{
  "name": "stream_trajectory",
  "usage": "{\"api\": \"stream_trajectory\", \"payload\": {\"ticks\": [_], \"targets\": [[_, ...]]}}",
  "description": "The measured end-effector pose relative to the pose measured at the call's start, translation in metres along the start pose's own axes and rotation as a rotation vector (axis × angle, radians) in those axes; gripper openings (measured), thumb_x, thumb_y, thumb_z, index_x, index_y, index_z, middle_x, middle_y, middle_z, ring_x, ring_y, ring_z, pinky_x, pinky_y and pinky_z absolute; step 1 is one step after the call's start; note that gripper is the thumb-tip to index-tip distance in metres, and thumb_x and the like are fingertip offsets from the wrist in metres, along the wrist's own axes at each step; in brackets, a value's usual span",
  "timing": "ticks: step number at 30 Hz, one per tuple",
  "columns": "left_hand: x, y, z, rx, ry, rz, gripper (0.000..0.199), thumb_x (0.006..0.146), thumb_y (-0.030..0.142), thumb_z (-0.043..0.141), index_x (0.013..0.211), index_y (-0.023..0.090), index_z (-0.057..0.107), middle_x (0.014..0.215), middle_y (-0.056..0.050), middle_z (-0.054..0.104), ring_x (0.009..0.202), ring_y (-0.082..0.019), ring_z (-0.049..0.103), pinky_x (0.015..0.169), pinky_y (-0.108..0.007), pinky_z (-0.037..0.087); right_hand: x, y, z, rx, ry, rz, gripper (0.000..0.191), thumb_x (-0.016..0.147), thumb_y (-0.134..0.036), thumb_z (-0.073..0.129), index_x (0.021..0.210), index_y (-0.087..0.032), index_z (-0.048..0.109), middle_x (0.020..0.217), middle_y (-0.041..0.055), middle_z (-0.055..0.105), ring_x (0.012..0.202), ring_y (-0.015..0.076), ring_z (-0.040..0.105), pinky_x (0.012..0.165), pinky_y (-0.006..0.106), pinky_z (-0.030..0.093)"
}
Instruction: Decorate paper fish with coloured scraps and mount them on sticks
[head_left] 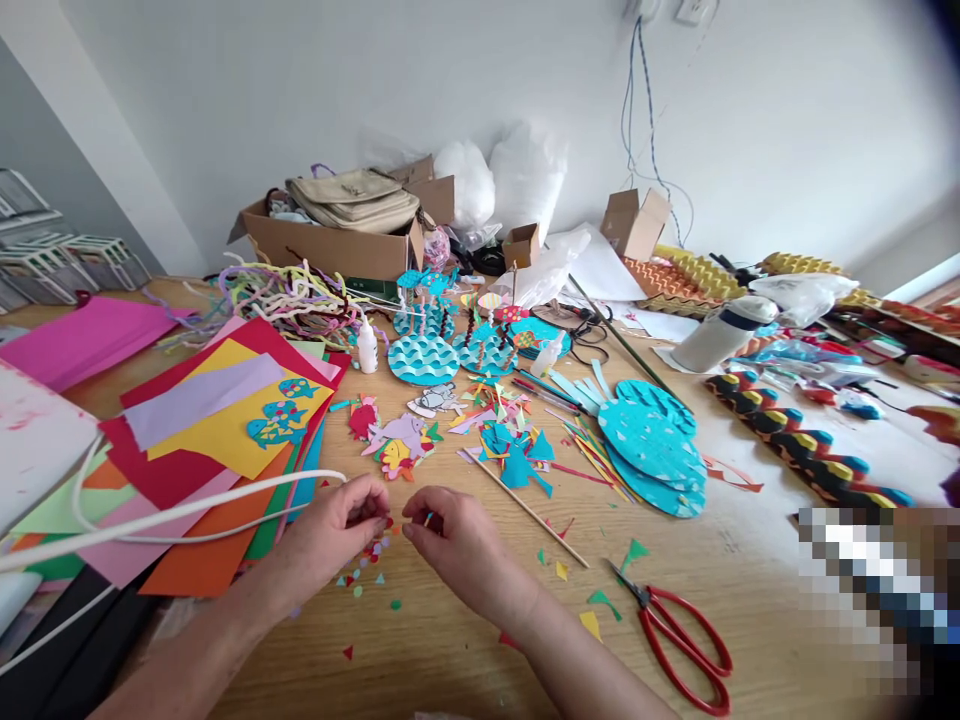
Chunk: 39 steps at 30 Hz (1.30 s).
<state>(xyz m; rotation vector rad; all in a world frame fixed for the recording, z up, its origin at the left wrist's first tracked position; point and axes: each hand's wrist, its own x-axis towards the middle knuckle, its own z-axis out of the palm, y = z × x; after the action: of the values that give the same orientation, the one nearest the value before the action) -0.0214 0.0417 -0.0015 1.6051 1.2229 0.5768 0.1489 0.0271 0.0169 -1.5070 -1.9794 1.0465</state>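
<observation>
My left hand (360,515) is over the table's middle, thumb and fingertips pinched together on something too small to make out. A short gap to its right, my right hand (446,525) has its fingers curled toward the thumb, and what they hold, if anything, is hidden. Tiny paper dots and triangles (358,590) are scattered on the wood just below both hands. Beyond them are cut-out paper fish (397,440) and blue paper scraps (517,465). A thin wooden stick (536,515) lies to the right of my right hand.
Red-handled scissors (682,645) lie at the front right. Colored paper sheets (210,400) and a white cable (217,497) are on the left. Glue bottles (367,347), wavy blue discs (424,360) and large blue ovals (652,450) lie further back. A white bottle (724,335) rests at the right rear.
</observation>
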Motion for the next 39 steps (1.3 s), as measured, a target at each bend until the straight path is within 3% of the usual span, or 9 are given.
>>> {"api": "stream_trajectory", "payload": {"ticks": [9, 14, 17, 20, 28, 39], "targets": [[0.011, 0.018, 0.017, 0.170, -0.023, 0.035, 0.003, 0.068, 0.017, 0.045, 0.067, 0.020, 0.047, 0.055, 0.007, 0.047, 0.054, -0.011, 0.046, 0.050, -0.021, 0.036, 0.000, 0.003, -0.009, -0.008, 0.004, -0.018, 0.015, 0.071, -0.009, 0.048, 0.068, -0.016, 0.061, 0.064, -0.0018, 0.060, 0.059, 0.0086, 0.049, 0.055, 0.017, 0.033], [0.014, 0.027, 0.021, 0.229, -0.002, 0.081, 0.013, 0.069, 0.013, 0.044, 0.077, 0.020, 0.053, 0.072, 0.002, 0.060, 0.066, -0.013, 0.055, 0.060, -0.022, 0.043, -0.003, 0.017, -0.017, -0.014, 0.030, 0.022, 0.014, 0.072, -0.011, 0.048, 0.068, -0.015, 0.060, 0.061, -0.0020, 0.058, 0.055, 0.0080, 0.046, 0.052, 0.017, 0.031], [0.014, 0.019, 0.024, 0.396, 0.034, 0.238, 0.024, 0.074, 0.009, 0.038, 0.083, 0.021, 0.057, 0.084, -0.001, 0.063, 0.078, -0.015, 0.057, 0.072, -0.026, 0.044, -0.004, 0.033, -0.020, -0.008, 0.074, 0.116, 0.013, 0.073, -0.013, 0.047, 0.066, -0.015, 0.059, 0.059, -0.0022, 0.056, 0.053, 0.0080, 0.044, 0.049, 0.017, 0.029], [0.015, 0.008, 0.031, 0.547, -0.009, 0.364, 0.032, 0.075, 0.002, 0.033, 0.084, 0.019, 0.057, 0.087, -0.003, 0.062, 0.086, -0.016, 0.055, 0.078, -0.028, 0.043, -0.006, 0.043, -0.019, -0.030, 0.094, 0.188, 0.013, 0.072, -0.014, 0.048, 0.065, -0.014, 0.059, 0.059, -0.0017, 0.056, 0.054, 0.0085, 0.045, 0.049, 0.018, 0.030], [0.015, -0.005, 0.042, 0.647, -0.048, 0.382, 0.033, 0.074, -0.002, 0.032, 0.085, 0.018, 0.055, 0.091, -0.003, 0.059, 0.090, -0.017, 0.051, 0.083, -0.032, 0.043, -0.007, 0.043, -0.011, -0.166, 0.051, 0.210, 0.015, 0.073, -0.014, 0.048, 0.069, -0.015, 0.062, 0.066, 0.0013, 0.062, 0.058, 0.0103, 0.049, 0.052, 0.019, 0.031], [0.016, -0.015, 0.046, 0.638, 0.010, 0.497, 0.041, 0.071, -0.006, 0.029, 0.089, 0.019, 0.055, 0.092, -0.003, 0.059, 0.090, -0.017, 0.051, 0.082, -0.033, 0.045, -0.006, 0.042, -0.008, -0.317, 0.042, 0.199, 0.016, 0.075, -0.017, 0.048, 0.072, -0.017, 0.063, 0.070, 0.0024, 0.065, 0.061, 0.0119, 0.053, 0.054, 0.021, 0.030]]}}
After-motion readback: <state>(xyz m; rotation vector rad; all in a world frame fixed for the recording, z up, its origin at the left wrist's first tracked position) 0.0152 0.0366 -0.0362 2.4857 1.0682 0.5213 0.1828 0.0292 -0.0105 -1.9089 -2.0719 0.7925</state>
